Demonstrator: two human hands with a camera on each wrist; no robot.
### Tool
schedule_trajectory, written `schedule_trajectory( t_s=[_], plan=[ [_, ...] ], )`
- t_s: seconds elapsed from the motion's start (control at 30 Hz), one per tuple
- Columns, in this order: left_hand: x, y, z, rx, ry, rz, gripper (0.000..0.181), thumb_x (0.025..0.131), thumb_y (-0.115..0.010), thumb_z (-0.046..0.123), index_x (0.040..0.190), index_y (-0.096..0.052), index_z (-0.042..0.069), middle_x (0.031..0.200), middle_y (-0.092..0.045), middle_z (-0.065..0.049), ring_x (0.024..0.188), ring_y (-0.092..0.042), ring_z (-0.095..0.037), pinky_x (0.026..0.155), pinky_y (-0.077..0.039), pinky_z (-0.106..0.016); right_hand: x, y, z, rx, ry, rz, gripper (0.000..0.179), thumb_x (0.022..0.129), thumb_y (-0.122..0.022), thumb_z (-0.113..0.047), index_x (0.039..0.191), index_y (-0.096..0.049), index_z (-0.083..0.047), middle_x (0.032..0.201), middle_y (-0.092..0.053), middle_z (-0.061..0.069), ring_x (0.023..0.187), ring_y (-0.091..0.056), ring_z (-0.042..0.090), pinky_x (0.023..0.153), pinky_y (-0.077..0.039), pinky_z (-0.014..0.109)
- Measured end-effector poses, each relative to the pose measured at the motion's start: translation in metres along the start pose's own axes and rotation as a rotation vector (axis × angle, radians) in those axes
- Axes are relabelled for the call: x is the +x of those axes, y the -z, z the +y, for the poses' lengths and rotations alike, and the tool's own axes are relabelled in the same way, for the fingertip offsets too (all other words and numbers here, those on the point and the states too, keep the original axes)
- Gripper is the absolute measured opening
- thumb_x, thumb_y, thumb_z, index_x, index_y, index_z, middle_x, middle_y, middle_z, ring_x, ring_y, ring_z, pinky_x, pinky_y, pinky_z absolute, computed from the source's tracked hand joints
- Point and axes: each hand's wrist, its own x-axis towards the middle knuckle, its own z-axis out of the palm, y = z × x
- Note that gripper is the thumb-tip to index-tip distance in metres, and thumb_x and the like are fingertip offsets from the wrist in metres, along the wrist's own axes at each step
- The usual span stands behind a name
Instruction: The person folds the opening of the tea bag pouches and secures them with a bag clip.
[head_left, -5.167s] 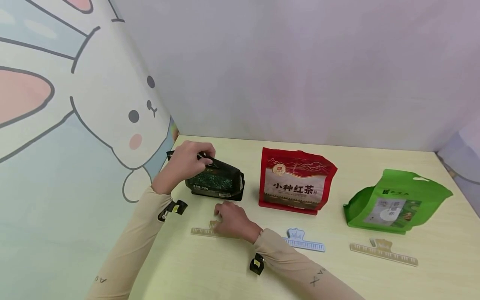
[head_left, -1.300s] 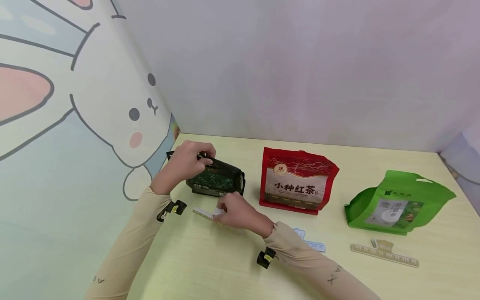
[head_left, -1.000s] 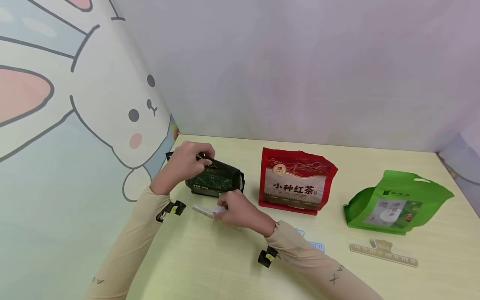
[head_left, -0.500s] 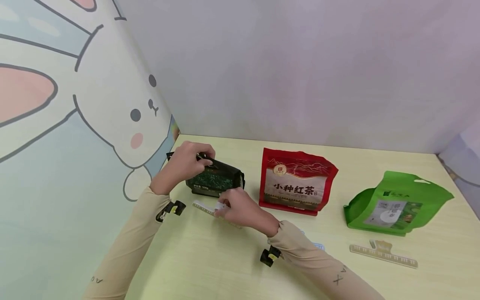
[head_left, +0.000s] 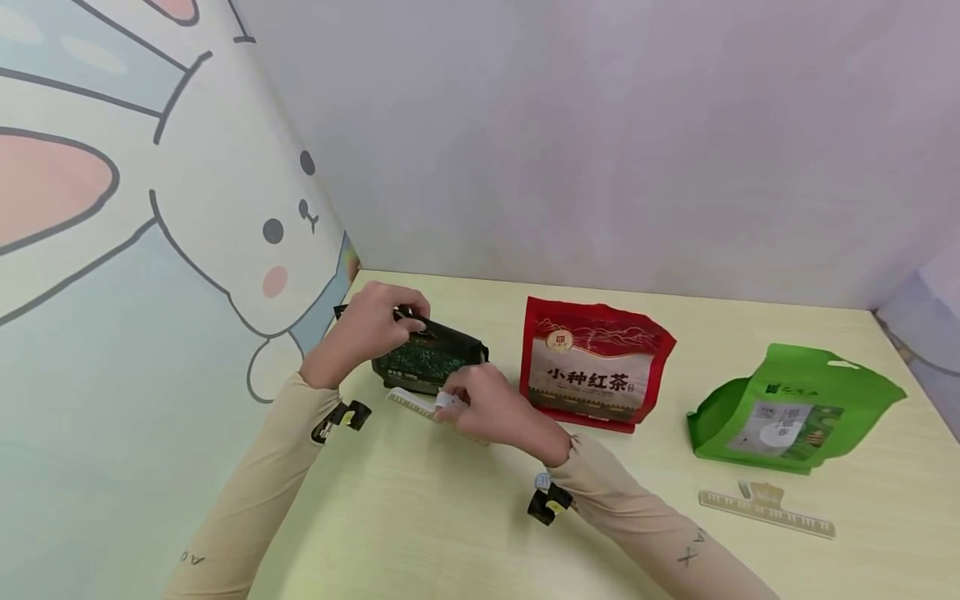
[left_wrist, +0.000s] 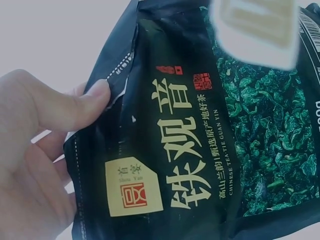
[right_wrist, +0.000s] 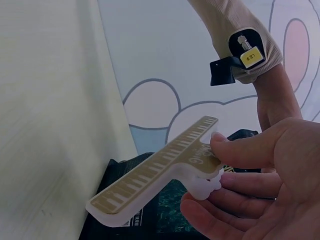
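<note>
My left hand point(head_left: 375, 325) pinches the folded top edge of a black tea bag point(head_left: 420, 360), thumb in front and fingers behind. In the left wrist view the bag's printed front point(left_wrist: 185, 130) shows, with a blurred corner of the clip point(left_wrist: 257, 30) before it. My right hand point(head_left: 498, 410) holds a gold-and-white piano-key bag clip point(right_wrist: 155, 172) by its handles, between thumb and fingers. The clip is off the table, just in front of the black bag's lower part. Whether its jaws are apart cannot be made out.
A red tea bag point(head_left: 592, 367) stands right of the black one, and a green tea bag point(head_left: 787, 417) farther right. Another gold clip point(head_left: 767, 510) lies before the green bag. A blue clip point(head_left: 542, 481) is mostly hidden under my right forearm. A wall rises at left.
My right hand has taken the gold clip from the table and raised it toward the black tea bag. The right forearm now covers most of the blue clip. My left hand keeps its place.
</note>
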Motion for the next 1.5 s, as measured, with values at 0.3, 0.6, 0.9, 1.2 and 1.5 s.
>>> schedule_trajectory(
  t_s=[0.3,0.6,0.9,1.2,1.5],
  plan=[
    [0.0,-0.001,0.001,0.033,0.021,0.009,0.009,0.082,-0.072,0.006,0.083,-0.071,0.016,0.083,-0.065,-0.001,0.069,-0.055,-0.015,0.055,-0.041,-0.031,-0.002,0.01,-0.004,-0.032,0.03,0.025,0.008,0.082,-0.074,-0.016,0.084,-0.072,-0.009,0.068,-0.057,-0.005,0.051,-0.047,0.008,0.049,-0.039,0.022],
    [0.001,-0.002,0.0,0.017,0.015,0.004,0.01,0.082,-0.072,0.006,0.083,-0.07,0.016,0.084,-0.066,0.0,0.07,-0.056,-0.015,0.058,-0.042,-0.032,-0.003,0.021,-0.008,-0.029,0.066,0.078,0.009,0.083,-0.074,-0.013,0.088,-0.071,-0.007,0.072,-0.057,-0.003,0.054,-0.047,0.01,0.052,-0.041,0.024],
    [0.001,-0.003,-0.002,-0.022,0.005,-0.008,0.011,0.081,-0.072,0.002,0.083,-0.069,0.013,0.084,-0.067,0.0,0.07,-0.058,-0.015,0.062,-0.046,-0.033,-0.002,0.03,-0.006,-0.025,0.063,0.13,0.009,0.084,-0.073,-0.013,0.09,-0.072,-0.007,0.081,-0.062,-0.002,0.062,-0.053,0.01,0.055,-0.047,0.024],
    [0.0,-0.003,-0.002,-0.022,-0.01,-0.003,0.011,0.081,-0.072,0.001,0.083,-0.069,0.012,0.083,-0.066,0.0,0.069,-0.057,-0.016,0.064,-0.046,-0.033,-0.002,0.039,-0.012,-0.075,0.08,0.181,0.011,0.083,-0.073,-0.015,0.091,-0.072,-0.008,0.083,-0.062,-0.003,0.063,-0.052,0.009,0.056,-0.046,0.025],
    [-0.001,-0.003,-0.001,-0.027,-0.013,-0.003,0.012,0.081,-0.072,0.0,0.083,-0.068,0.012,0.083,-0.065,0.0,0.068,-0.056,-0.016,0.063,-0.045,-0.032,-0.004,0.048,-0.018,-0.108,0.071,0.183,0.01,0.083,-0.073,-0.016,0.09,-0.071,-0.01,0.08,-0.06,-0.005,0.063,-0.051,0.008,0.054,-0.044,0.025]
  ],
)
